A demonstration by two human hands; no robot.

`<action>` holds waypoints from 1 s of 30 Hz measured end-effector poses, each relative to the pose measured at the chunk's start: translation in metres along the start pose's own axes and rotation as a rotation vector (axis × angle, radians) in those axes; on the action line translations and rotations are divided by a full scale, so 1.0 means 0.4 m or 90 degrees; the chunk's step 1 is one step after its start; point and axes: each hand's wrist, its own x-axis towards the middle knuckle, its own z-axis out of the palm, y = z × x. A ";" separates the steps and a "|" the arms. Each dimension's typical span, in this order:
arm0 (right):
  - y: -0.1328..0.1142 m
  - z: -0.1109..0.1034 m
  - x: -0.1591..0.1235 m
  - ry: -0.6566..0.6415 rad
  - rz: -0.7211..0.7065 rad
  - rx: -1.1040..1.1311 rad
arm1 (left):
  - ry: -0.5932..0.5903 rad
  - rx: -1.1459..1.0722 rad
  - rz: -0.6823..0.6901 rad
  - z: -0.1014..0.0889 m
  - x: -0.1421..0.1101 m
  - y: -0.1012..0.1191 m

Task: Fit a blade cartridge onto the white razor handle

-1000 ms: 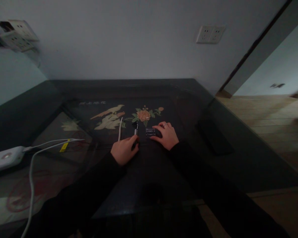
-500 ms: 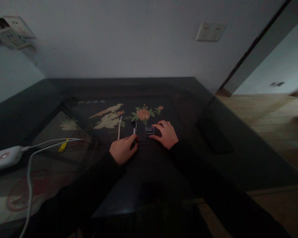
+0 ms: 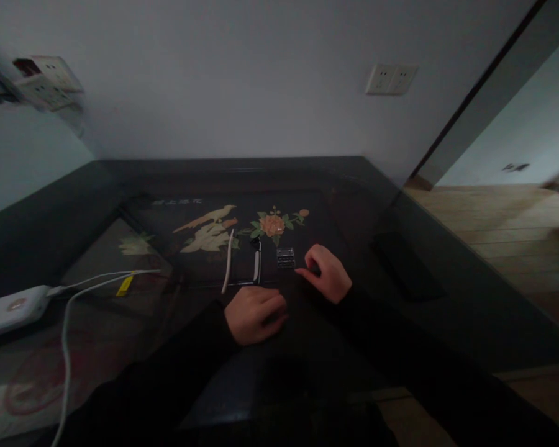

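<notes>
My left hand (image 3: 256,315) rests loosely curled on the dark table, its thumb slightly apart from the fingers and nothing visible in it. Just beyond it lies a slim black-and-white tool (image 3: 258,264) with a dark, angled head; its exact kind is unclear. A thin, slightly curved white stick (image 3: 229,261) is to the left of that tool. To the tool's right sits a small clear case (image 3: 286,257) with dark rows inside. Beside the case, my right hand (image 3: 327,273) is loosely bent, thumb away from the fingers, holding nothing visible.
A white power strip or adapter (image 3: 13,310) with white cables (image 3: 66,347) and a yellow tag (image 3: 125,285) occupies the table's left. A flat dark object (image 3: 406,266) lies on the right. Wall sockets (image 3: 391,79) are above the table's far edge.
My left hand has let go of the slim tool and moved back towards me. My right hand has released the clear case and drawn off to the right. The view has tilted slightly.
</notes>
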 end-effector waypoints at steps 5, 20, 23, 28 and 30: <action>-0.049 0.010 -0.073 -0.045 -0.244 0.027 | -0.012 -0.020 0.145 0.018 -0.001 0.020; -0.077 -0.001 -0.087 -0.179 -0.353 0.079 | -0.026 -0.058 0.162 0.025 -0.010 0.029; -0.071 -0.003 -0.084 -0.207 -0.350 0.073 | -0.022 -0.052 0.155 0.020 -0.004 0.030; -0.067 -0.006 -0.081 -0.210 -0.338 0.058 | -0.022 -0.044 0.148 0.017 -0.002 0.030; -0.067 -0.008 -0.080 -0.217 -0.334 0.051 | -0.027 -0.043 0.146 0.019 -0.002 0.029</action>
